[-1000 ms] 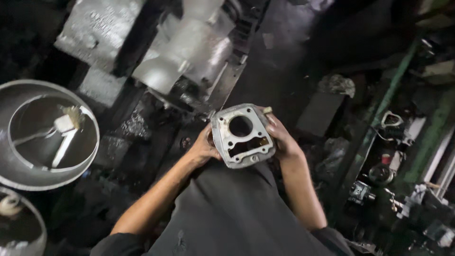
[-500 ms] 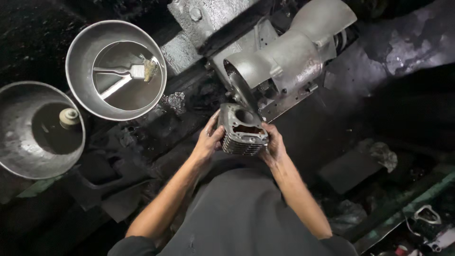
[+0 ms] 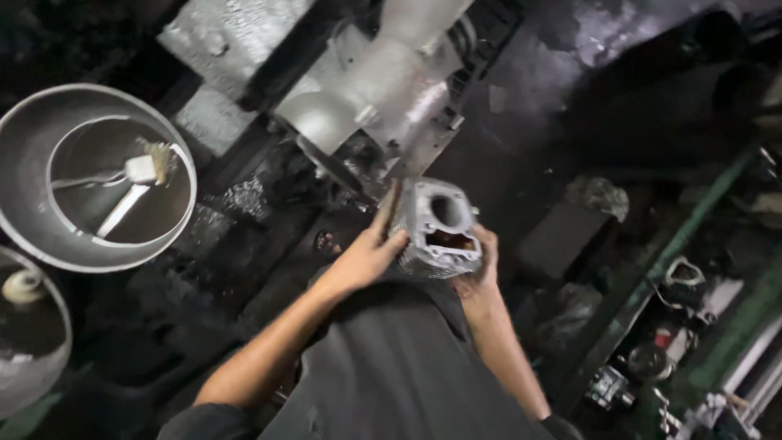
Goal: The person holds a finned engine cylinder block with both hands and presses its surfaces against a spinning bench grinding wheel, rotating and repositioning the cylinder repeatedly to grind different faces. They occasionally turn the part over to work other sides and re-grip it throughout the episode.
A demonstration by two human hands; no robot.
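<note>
Gripping a grey cast-metal engine cylinder (image 3: 437, 228) from both sides, the person holds it up over the lap, just in front of a dark apron or trousers (image 3: 391, 367). The cylinder is blocky with rounded corners, its outer wall ribbed with thin cooling fins, its flat top face dull and matt, pierced by one large round bore and a smaller, roughly rectangular opening beside it.

The left hand (image 3: 368, 254) lies along the cylinder's left side, fingers long and fairly straight, the tips reaching up past the top edge, palm pressed to the fins. The right hand (image 3: 479, 273) cups the lower right corner, fingers curled around it and the thumb resting on the rim of the top face. Both hands are closed on the part.

Just beyond it sits a bigger engine casing (image 3: 366, 98) of pale, smooth, slightly glossy aluminium with curved housings, on a black, oily, wet-looking floor (image 3: 244, 236). To the left stands a round steel bowl (image 3: 32, 236) with a pale-handled brush (image 3: 130, 191) lying in dark liquid; a second bowl (image 3: 20, 358) below it holds a small pale round thing.

Down at the lower right, beside green painted rails (image 3: 692, 220), small parts lie jumbled, one with a red patch; they are too blurred to tell apart.
</note>
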